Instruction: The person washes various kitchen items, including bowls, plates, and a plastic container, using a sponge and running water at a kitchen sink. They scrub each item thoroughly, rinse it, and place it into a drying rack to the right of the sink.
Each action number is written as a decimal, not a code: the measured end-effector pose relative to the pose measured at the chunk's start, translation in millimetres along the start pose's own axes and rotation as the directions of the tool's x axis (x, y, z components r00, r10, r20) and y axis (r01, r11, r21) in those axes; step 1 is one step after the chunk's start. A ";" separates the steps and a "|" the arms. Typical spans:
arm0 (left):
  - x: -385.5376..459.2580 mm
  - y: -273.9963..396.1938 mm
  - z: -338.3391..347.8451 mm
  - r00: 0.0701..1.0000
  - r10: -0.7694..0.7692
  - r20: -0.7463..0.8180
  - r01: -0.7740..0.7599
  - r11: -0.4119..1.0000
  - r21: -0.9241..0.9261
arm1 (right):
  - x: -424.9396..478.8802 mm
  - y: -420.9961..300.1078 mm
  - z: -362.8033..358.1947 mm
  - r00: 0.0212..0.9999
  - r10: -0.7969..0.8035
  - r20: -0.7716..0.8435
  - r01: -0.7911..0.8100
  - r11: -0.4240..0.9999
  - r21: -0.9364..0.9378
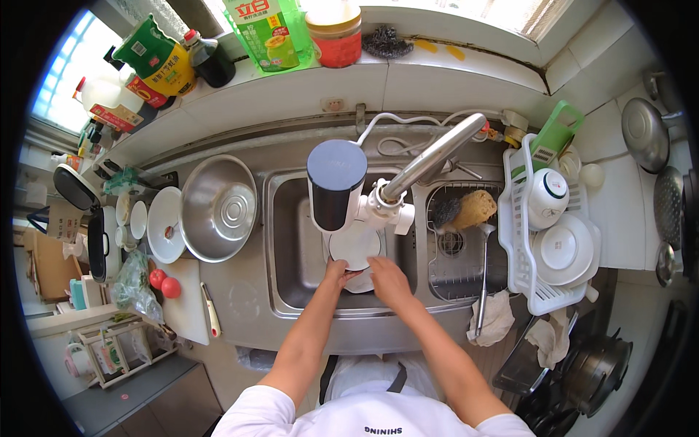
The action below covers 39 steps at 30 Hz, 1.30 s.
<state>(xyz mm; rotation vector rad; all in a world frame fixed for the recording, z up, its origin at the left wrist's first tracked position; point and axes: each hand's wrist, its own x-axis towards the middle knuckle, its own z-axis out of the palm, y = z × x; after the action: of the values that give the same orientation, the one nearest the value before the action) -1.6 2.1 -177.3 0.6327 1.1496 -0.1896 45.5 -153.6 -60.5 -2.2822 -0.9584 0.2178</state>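
Note:
In the left basin of the steel sink (284, 251), my left hand (337, 273) grips the near edge of a white dish (355, 246), thumb on top. My right hand (389, 281) is at the dish's right edge with its fingers curled. Whether those fingers hold the rim or only touch it cannot be made out. Below the dish, part of a second white dish (360, 284) shows. A tap-mounted water filter (337, 183) with a grey top hangs over the basin from the steel faucet (434, 158) and hides the dish's far edge.
A steel bowl (218, 207) leans left of the sink, near tomatoes (170, 288) on a cutting board (188, 311) and a knife (210, 311). On the right are a loofah sponge (475, 210), a long-handled utensil (483, 278), a cloth (491, 319) and a white dish rack (519, 246).

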 end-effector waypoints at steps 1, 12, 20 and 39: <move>-16.6 7.7 5.4 1.000 0.024 0.005 -0.024 0.996 0.091 | 5.2 0.9 16.3 0.991 -0.130 -0.019 0.127 0.985 -0.115; -87.9 33.0 -2.9 0.972 0.220 0.084 -0.233 0.947 0.220 | 29.3 -20.7 29.8 0.926 -0.072 0.371 0.099 0.994 -0.054; -105.3 46.2 1.3 0.944 0.297 0.142 -0.321 0.925 0.201 | 29.8 12.0 16.2 0.866 -0.125 0.484 0.249 0.948 -0.199; -125.9 58.4 20.1 0.911 0.386 0.145 -0.412 0.850 0.327 | 20.7 3.5 -1.4 0.949 -0.229 0.218 0.287 0.913 -0.289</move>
<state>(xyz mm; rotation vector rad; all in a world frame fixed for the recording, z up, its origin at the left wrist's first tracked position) -11.5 16.4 -38.2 1.1616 0.8923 -0.0591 63.0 -141.9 -59.7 -2.4176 -1.4727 0.1654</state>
